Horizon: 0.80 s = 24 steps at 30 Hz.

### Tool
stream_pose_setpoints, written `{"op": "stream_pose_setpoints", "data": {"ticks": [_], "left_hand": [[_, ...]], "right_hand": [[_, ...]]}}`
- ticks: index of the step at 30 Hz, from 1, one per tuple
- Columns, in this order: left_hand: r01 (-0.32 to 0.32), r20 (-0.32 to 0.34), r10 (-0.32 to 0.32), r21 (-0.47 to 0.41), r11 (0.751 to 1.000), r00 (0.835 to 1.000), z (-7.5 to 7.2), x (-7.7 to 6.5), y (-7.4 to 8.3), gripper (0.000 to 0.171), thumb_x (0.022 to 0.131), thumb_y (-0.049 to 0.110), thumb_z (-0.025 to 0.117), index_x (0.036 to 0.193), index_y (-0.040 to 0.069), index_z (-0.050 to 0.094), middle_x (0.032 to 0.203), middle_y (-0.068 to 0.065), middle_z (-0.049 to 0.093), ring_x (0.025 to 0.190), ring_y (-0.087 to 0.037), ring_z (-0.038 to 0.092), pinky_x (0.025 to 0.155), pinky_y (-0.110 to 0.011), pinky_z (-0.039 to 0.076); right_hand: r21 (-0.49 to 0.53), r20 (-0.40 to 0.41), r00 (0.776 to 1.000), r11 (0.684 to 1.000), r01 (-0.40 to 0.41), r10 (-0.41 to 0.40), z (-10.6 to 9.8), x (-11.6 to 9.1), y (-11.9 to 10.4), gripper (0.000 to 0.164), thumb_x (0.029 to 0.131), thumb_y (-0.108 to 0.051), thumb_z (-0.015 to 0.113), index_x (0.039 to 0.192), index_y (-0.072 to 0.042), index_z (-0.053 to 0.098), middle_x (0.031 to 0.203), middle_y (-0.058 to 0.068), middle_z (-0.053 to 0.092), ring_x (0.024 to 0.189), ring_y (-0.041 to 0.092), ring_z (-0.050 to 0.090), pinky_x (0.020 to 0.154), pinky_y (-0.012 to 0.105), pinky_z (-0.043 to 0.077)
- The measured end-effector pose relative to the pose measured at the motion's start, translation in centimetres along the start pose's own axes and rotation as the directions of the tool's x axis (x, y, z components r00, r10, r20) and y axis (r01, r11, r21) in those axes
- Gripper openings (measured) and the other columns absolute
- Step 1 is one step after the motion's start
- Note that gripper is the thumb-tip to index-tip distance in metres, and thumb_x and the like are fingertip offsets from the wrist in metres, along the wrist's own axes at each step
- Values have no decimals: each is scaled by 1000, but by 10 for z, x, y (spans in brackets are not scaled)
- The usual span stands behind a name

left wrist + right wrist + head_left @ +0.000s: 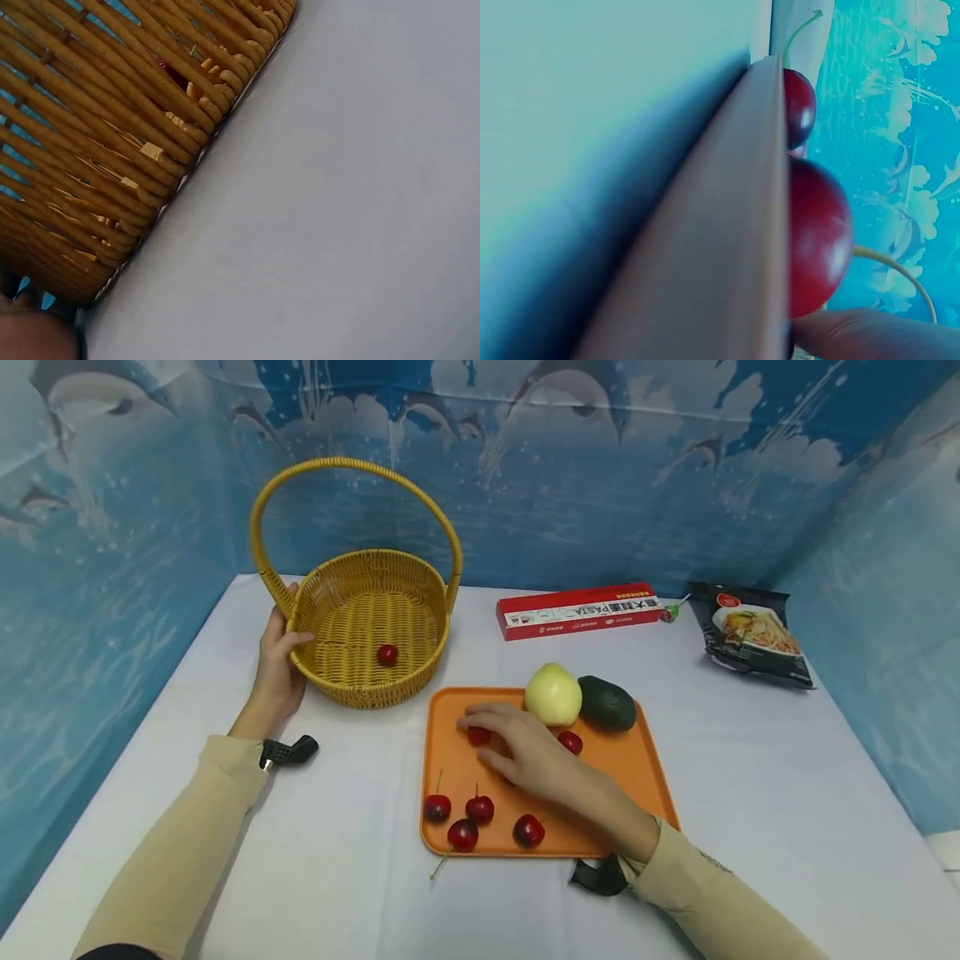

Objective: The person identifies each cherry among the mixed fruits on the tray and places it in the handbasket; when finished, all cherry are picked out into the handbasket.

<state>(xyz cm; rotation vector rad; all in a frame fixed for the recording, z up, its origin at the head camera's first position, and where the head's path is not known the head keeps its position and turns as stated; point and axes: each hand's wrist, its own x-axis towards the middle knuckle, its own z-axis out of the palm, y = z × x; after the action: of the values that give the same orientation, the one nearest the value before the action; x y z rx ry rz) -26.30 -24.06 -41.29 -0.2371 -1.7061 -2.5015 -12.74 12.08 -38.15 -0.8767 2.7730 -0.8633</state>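
Note:
A yellow wicker basket (367, 685) with a tall hoop handle stands at the back left, with one cherry (387, 655) inside. My left hand (277, 664) grips its left rim, thumb over the edge; the left wrist view shows the woven side (112, 150) close up. Over the orange tray (652, 777) reaches my right hand (528, 752), fingers spread around a cherry (478, 737), with a gap between thumb and index finger. Several more cherries (462, 836) lie along the tray's near side, and another cherry (570, 742) is beyond the hand.
A pale yellow-green round fruit (553, 695) and a dark green avocado (607, 703) sit at the tray's far edge. Behind are a red pasta box (577, 612), a lollipop (671, 612) and a black food packet (753, 633). A dolphin-print curtain (525, 468) borders the white table.

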Motion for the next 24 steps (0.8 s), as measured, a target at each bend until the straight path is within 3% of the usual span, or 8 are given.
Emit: {"op": "stream_pose_setpoints", "data": {"ticks": [16, 24], "left_hand": [[3, -1, -3, 0, 1000, 1000, -2, -9, -9, 74, 89, -4, 40, 154, 31, 33, 161, -1, 25, 147, -27, 24, 118, -36, 27], [-18, -2, 18, 30, 999, 1000, -3, -3, -4, 72, 90, -2, 42, 154, 30, 33, 161, 0, 27, 147, -27, 25, 119, -38, 26]], "right_hand": [[17, -88, 996, 999, 33, -32, 8, -2, 4, 39, 87, -14, 75, 125, -17, 67, 122, -5, 67, 118, 14, 59, 104, 39, 49], [39, -126, 992, 999, 34, -29, -1, 3, -3, 42, 86, -20, 77, 127, -19, 66, 120, -7, 68, 115, 10, 61, 101, 35, 51]]}}
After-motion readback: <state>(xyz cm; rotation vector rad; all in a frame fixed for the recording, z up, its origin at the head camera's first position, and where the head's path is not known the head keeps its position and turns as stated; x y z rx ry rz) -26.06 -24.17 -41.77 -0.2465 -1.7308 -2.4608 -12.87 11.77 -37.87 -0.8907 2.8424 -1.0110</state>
